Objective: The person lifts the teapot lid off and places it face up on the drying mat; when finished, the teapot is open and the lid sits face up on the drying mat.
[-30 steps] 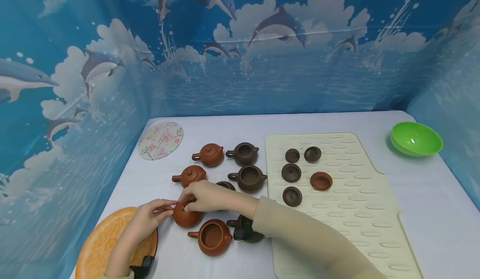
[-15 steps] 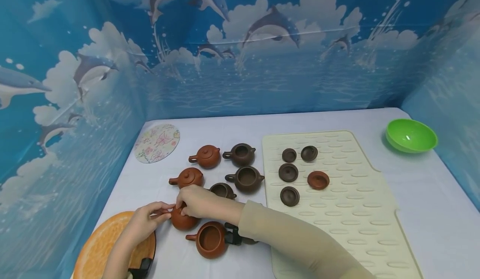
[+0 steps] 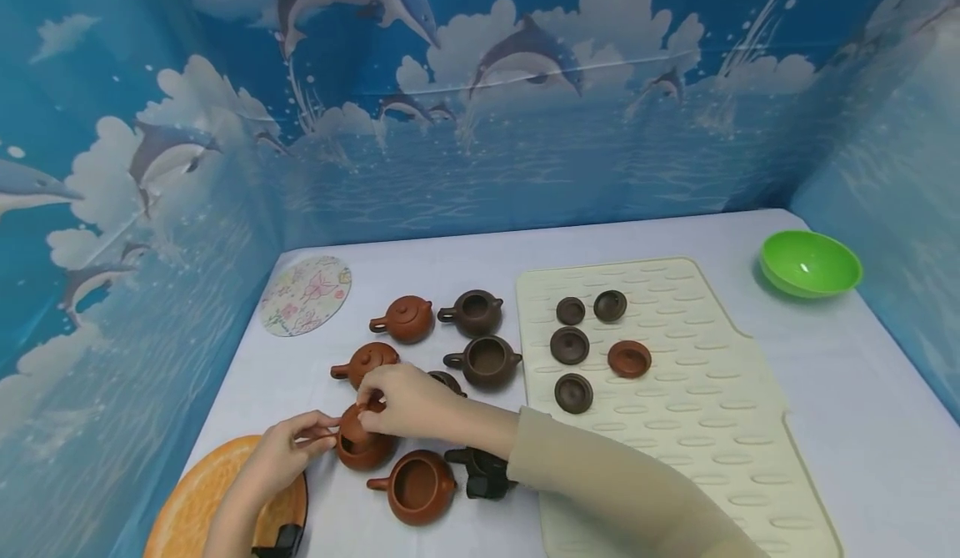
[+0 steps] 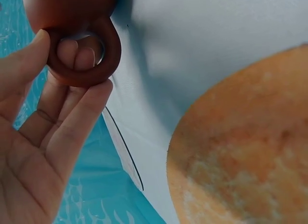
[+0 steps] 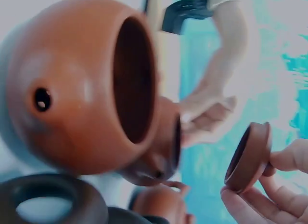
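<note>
- One reddish teapot (image 3: 367, 458), near left, head view: left hand (image 3: 281, 451) at its handle side, right hand (image 3: 412, 399) reaching leftward over it
- Left wrist view: left fingers narrow, pinching the looped handle (image 4: 114, 48); advisable to brace, not lift
- Right wrist view: right fingers pinch the lid (image 5: 252, 159) by its knob (image 5: 269, 170), tilted, apart from the teapot; levelling before contact recommended

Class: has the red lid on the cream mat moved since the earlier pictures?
No: in the head view, the red lid keeps its place on the cream mat.
</note>
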`<state>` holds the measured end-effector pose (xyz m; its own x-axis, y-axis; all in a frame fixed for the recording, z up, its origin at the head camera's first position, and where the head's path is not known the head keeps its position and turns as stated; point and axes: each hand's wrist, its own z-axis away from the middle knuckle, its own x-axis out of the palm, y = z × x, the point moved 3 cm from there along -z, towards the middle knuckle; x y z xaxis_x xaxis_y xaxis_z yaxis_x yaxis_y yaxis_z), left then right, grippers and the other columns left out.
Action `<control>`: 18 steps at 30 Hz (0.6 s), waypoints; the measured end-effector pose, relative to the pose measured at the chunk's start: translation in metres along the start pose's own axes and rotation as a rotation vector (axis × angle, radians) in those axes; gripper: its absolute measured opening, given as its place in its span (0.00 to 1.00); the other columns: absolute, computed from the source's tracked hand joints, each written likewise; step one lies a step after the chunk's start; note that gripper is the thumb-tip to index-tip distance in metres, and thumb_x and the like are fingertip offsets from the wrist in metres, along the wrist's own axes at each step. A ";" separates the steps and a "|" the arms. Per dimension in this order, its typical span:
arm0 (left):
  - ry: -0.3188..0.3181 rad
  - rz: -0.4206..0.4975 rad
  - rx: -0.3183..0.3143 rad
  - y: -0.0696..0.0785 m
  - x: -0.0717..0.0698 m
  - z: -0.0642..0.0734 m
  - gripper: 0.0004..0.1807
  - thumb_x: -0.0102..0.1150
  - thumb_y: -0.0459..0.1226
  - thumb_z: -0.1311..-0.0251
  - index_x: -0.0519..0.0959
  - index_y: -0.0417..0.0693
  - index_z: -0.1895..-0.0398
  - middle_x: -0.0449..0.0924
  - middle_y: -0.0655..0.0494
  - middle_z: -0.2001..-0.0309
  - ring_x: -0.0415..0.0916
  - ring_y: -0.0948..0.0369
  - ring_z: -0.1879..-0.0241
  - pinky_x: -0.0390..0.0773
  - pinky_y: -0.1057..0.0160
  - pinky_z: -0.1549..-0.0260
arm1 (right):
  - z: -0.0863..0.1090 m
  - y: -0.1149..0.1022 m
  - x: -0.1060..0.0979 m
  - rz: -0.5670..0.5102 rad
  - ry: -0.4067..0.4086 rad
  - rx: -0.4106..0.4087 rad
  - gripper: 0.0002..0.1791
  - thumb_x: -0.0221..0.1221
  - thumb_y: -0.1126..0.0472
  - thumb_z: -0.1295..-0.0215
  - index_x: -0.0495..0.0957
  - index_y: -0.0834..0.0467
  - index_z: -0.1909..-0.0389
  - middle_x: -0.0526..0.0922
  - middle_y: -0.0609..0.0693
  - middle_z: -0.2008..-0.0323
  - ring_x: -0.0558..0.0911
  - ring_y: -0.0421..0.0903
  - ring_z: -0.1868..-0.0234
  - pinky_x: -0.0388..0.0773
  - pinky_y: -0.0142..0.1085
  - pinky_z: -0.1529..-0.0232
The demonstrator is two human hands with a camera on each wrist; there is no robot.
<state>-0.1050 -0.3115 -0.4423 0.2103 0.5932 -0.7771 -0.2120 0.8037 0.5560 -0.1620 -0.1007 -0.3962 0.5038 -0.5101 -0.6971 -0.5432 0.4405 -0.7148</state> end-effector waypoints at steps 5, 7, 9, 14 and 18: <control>0.004 0.000 -0.005 0.000 0.001 0.000 0.09 0.65 0.34 0.40 0.85 0.50 0.56 0.86 0.57 0.63 0.83 0.50 0.53 0.83 0.49 0.56 | 0.037 0.021 -0.035 -0.278 0.083 0.087 0.05 0.63 0.60 0.41 0.83 0.48 0.64 0.85 0.37 0.65 0.79 0.30 0.65 0.75 0.24 0.64; 0.003 0.003 -0.009 -0.001 0.001 0.000 0.09 0.65 0.34 0.40 0.85 0.50 0.56 0.86 0.57 0.63 0.82 0.50 0.52 0.82 0.47 0.54 | 0.057 0.035 -0.051 -0.382 0.115 0.126 0.05 0.63 0.60 0.39 0.84 0.51 0.62 0.88 0.42 0.61 0.82 0.33 0.62 0.77 0.27 0.62; 0.003 0.005 -0.011 0.000 0.002 0.000 0.10 0.65 0.34 0.40 0.85 0.50 0.56 0.86 0.57 0.62 0.82 0.51 0.52 0.82 0.47 0.53 | 0.077 0.053 -0.066 -0.472 0.142 0.169 0.06 0.63 0.60 0.37 0.83 0.54 0.60 0.88 0.48 0.56 0.84 0.36 0.57 0.79 0.31 0.58; 0.009 0.006 -0.009 0.000 0.002 0.000 0.10 0.65 0.33 0.40 0.85 0.49 0.54 0.86 0.57 0.62 0.82 0.51 0.53 0.83 0.49 0.54 | 0.132 0.102 -0.099 -0.658 0.212 0.275 0.12 0.59 0.60 0.32 0.80 0.63 0.53 0.85 0.53 0.50 0.83 0.40 0.52 0.79 0.34 0.51; 0.013 0.002 -0.002 -0.002 0.001 0.001 0.11 0.66 0.33 0.40 0.85 0.49 0.54 0.86 0.56 0.62 0.82 0.50 0.52 0.83 0.49 0.55 | 0.173 0.133 -0.114 -0.860 0.266 0.289 0.09 0.55 0.64 0.29 0.80 0.59 0.54 0.84 0.44 0.53 0.83 0.37 0.52 0.80 0.30 0.50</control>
<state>-0.1038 -0.3127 -0.4434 0.1978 0.5937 -0.7800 -0.2138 0.8027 0.5568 -0.1748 0.1437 -0.4213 0.4649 -0.8813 0.0851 0.1489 -0.0169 -0.9887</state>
